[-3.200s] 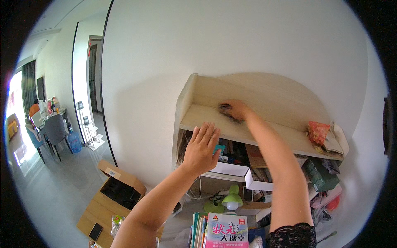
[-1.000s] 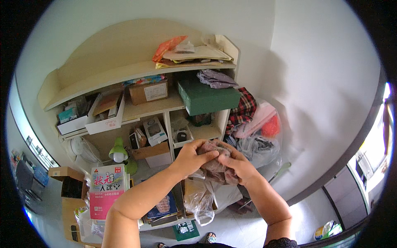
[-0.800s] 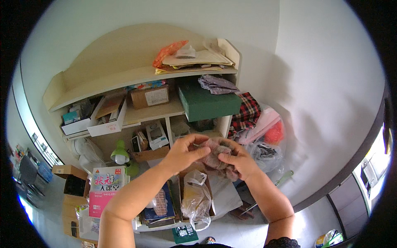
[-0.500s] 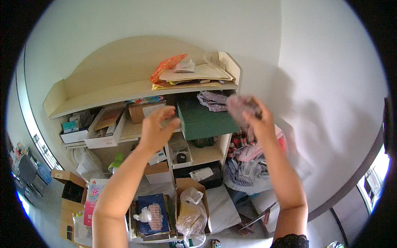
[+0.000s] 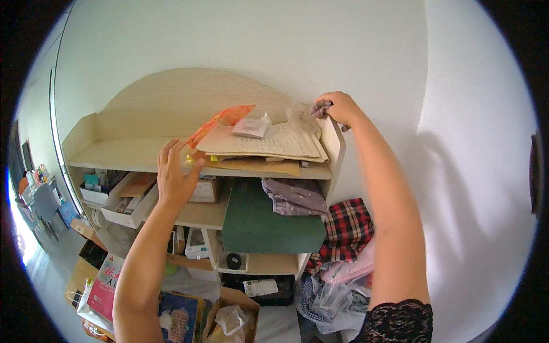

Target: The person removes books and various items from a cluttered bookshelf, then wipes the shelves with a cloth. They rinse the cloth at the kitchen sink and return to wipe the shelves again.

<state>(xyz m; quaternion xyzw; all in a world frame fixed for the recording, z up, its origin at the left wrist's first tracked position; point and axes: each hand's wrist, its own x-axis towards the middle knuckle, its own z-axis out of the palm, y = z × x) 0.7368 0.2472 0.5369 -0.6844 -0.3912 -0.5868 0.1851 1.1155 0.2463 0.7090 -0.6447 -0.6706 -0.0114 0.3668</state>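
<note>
My right hand [image 5: 343, 108] grips a bunched greyish-mauve cloth [image 5: 321, 109] at the top of the shelf unit's right side panel [image 5: 336, 146]. Fingers spread and holding nothing, my left hand [image 5: 178, 177] hovers in front of the top shelf [image 5: 123, 147], close to an orange plastic bag [image 5: 220, 123]. Between the hands lies a stack of papers [image 5: 280, 141] with a small white packet [image 5: 251, 127] on it. A clear plastic item [image 5: 299, 118] stands beside the cloth. Below, a mauve patterned fabric piece [image 5: 294, 197] rests on a dark green box [image 5: 269, 231].
White drawer-like bins [image 5: 134, 208] jut from the shelf below. At lower right are a red plaid garment [image 5: 346, 228] and clothes in clear plastic [image 5: 337, 297]. An open cardboard box [image 5: 240, 303] and books [image 5: 191, 306] sit low in front. A wall [image 5: 389, 148] borders the right.
My right hand has moved up with the cloth, from beside the green box to the side panel's top. My left hand has shifted left, its fingers now pointing up. The view has tilted upward.
</note>
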